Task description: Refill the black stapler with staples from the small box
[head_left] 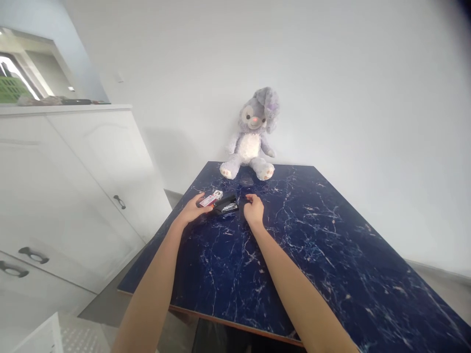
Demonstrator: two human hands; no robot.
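A black stapler (227, 205) lies on the dark blue marbled table (316, 230) between my two hands. Right behind its left end is a small red and white box (211, 198), tilted toward the back right. My left hand (194, 210) is at the left of both, thumb and forefinger apart, the thumb reaching the stapler's left end and the forefinger beside the box. To the stapler's right, a small gap away, my right hand (253, 211) rests on the table with loosely bent fingers. Nothing shows in its grip, though its palm side is partly hidden.
A grey-lilac plush rabbit (250, 139) sits at the table's far edge against the white wall (349, 98). White cabinets (73, 181) with dark handles stand to the left of the table. A white perforated object (79, 338) shows at the bottom left.
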